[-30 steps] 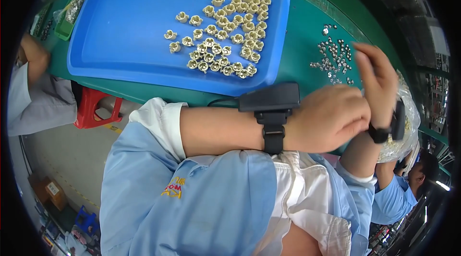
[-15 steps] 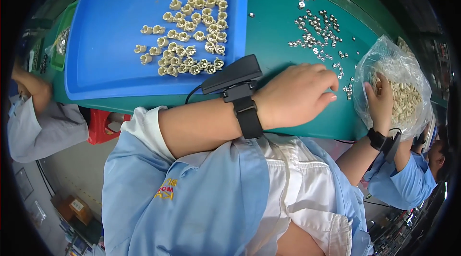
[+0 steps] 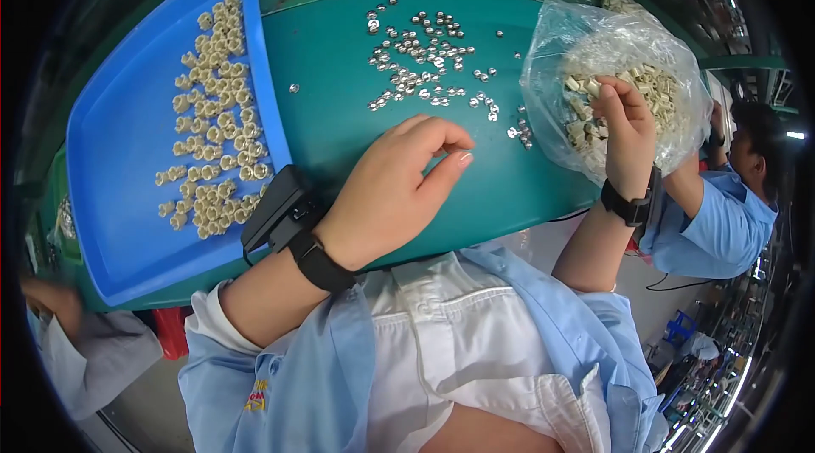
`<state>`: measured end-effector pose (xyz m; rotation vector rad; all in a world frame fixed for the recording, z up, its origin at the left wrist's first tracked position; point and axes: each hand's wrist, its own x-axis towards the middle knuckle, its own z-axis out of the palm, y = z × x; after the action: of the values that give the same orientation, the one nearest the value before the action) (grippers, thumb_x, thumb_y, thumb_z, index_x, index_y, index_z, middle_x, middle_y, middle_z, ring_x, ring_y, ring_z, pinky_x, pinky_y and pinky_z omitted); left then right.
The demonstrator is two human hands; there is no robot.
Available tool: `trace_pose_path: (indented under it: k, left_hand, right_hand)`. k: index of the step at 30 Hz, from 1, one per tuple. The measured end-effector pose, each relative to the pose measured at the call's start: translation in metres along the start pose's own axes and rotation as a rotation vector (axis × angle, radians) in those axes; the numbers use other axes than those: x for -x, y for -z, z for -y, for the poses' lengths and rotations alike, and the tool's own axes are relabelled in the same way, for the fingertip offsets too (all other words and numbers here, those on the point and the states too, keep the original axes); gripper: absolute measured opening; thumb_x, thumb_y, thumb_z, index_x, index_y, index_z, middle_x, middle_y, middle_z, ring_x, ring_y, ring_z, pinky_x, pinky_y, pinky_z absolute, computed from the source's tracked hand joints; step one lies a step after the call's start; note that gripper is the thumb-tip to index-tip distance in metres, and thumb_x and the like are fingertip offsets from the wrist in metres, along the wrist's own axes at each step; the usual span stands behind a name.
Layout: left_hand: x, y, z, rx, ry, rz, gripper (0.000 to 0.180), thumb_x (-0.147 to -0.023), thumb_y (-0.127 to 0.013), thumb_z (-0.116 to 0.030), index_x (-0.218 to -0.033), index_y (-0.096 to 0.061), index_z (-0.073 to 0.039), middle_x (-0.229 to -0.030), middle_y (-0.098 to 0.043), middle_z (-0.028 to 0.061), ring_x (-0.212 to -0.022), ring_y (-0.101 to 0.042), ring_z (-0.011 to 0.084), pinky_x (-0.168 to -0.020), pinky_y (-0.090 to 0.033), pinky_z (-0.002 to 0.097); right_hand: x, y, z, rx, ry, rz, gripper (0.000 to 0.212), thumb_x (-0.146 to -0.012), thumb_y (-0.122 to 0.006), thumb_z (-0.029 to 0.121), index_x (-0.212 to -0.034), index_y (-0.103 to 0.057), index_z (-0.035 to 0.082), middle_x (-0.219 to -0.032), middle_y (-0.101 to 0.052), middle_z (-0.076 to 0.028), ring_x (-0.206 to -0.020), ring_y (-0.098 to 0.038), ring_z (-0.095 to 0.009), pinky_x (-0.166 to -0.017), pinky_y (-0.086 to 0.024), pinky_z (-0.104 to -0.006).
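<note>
At the far left, a blue tray is holding beige notched parts, mostly clustering along its right side. Nearer the middle, the left hand is lying loosely curled above the green tabletop, its thumb and forefinger leaving a small gap with nothing showing there. Beyond it, silvery metal pieces are lying scattered. Farther right, the right hand is hovering over a clear plastic bag containing loose beige parts. Its thumb and forefinger are bending close together beside one; I can't tell whether they're gripping it. I'm thinking a light pinch on one outer wall, keeping the film off the fingertips, suits best.
</note>
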<state>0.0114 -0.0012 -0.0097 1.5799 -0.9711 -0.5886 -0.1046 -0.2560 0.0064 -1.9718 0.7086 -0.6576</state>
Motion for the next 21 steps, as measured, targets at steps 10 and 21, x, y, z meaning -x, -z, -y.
trace_pose_path:
  k: [10,21]
  left_hand:
    - [-0.001,-0.006,0.000,0.880,0.125,-0.188,0.020,-0.087,-0.054,-0.011,-0.102,-0.050,0.000,-0.092,-0.057,0.0030,-0.083,-0.053,0.0082,-0.071,-0.044,0.0221]
    - [0.004,0.012,0.006,0.963,0.133,-0.269,0.024,-0.092,-0.046,-0.019,-0.108,-0.048,-0.002,-0.092,-0.055,0.0035,-0.082,-0.048,0.0092,-0.074,-0.039,0.0229]
  right_hand:
    - [0.037,-0.070,0.067,-0.181,0.340,0.491,0.015,-0.077,-0.062,0.003,-0.091,-0.060,0.000,-0.083,-0.062,-0.006,-0.074,-0.058,-0.013,-0.068,-0.045,-0.0242]
    - [-0.002,-0.102,0.090,0.037,0.732,0.483,0.015,-0.074,-0.063,0.005,-0.089,-0.060,0.000,-0.080,-0.061,-0.008,-0.071,-0.058,-0.022,-0.064,-0.046,-0.0269]
